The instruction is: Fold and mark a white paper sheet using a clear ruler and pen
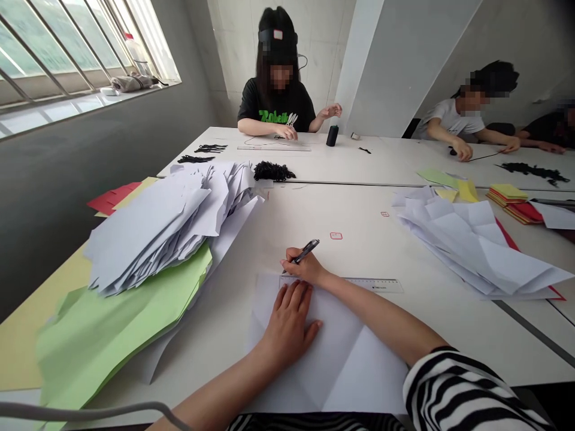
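Just beyond the left hand [290, 326], spread on paper [344, 353], the right hand [305, 266] grips a pen [307, 251].

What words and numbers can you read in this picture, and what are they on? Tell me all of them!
"obeik", roughly: green letters on the black shirt; the first letter is unclear, and the end may be hidden.
Ruler: a row of tiny numbers and a small dark brand mark, too small to read.
Two red-edged stickers: too small to read.
Headband label: too blurred to read.
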`<move>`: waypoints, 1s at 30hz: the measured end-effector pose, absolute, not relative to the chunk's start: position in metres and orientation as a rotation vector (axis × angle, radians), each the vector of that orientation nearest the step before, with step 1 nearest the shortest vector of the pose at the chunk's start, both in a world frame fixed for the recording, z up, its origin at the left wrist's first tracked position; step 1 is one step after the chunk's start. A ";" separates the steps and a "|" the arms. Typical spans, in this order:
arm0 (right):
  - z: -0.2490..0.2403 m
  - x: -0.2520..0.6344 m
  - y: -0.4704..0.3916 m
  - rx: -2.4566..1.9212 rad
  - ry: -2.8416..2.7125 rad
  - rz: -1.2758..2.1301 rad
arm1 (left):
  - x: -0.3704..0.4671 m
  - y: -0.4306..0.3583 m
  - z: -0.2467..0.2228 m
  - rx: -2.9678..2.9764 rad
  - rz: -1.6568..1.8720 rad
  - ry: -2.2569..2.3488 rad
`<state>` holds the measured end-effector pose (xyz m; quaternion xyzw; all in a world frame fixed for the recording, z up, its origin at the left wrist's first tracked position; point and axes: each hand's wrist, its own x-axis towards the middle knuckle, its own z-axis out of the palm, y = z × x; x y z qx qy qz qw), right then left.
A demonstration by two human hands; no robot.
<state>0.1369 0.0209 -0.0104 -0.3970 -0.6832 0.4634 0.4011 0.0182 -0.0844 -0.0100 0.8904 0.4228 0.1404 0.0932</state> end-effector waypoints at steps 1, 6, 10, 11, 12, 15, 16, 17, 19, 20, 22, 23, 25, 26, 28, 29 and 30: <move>-0.010 0.137 0.021 -0.994 -1.740 1.169 | 0.018 -0.084 -0.010 2.641 0.419 1.252; -0.008 0.137 0.021 -1.010 -1.790 1.125 | 0.019 -0.084 -0.007 2.625 0.442 1.237; -0.008 0.137 0.021 -1.021 -1.796 1.136 | 0.020 -0.083 -0.007 2.622 0.426 1.244; -0.009 0.137 0.021 -1.030 -1.798 1.133 | 0.020 -0.083 -0.007 2.621 0.429 1.244; -0.009 0.137 0.021 -1.038 -1.798 1.129 | 0.020 -0.083 -0.007 2.621 0.435 1.243; -0.009 0.137 0.020 -1.043 -1.797 1.126 | 0.020 -0.083 -0.007 2.625 0.447 1.239; -0.009 0.137 0.020 -1.040 -1.795 1.128 | 0.020 -0.083 -0.007 2.628 0.447 1.238; -0.009 0.137 0.020 -1.036 -1.795 1.131 | 0.020 -0.083 -0.007 2.630 0.444 1.236; -0.009 0.137 0.020 -1.031 -1.800 1.130 | 0.020 -0.083 -0.007 2.632 0.431 1.238; -0.009 0.137 0.020 -1.030 -1.805 1.128 | 0.020 -0.083 -0.007 2.632 0.427 1.239; -0.009 0.138 0.021 -1.034 -1.818 1.125 | 0.020 -0.083 -0.008 2.631 0.430 1.239; -0.010 0.138 0.021 -1.038 -1.820 1.124 | 0.020 -0.083 -0.008 2.630 0.437 1.238; -0.010 0.138 0.021 -1.042 -1.817 1.128 | 0.020 -0.083 -0.008 2.630 0.448 1.234; -0.011 0.138 0.021 -1.043 -1.813 1.129 | 0.020 -0.083 -0.009 2.630 0.450 1.233; -0.012 0.138 0.021 -1.042 -1.811 1.125 | 0.021 -0.083 -0.009 2.631 0.455 1.230; -0.012 0.138 0.022 -1.040 -1.811 1.123 | 0.021 -0.083 -0.009 2.631 0.457 1.230; -0.012 0.138 0.021 -1.039 -1.810 1.122 | 0.021 -0.083 -0.008 2.633 0.459 1.230</move>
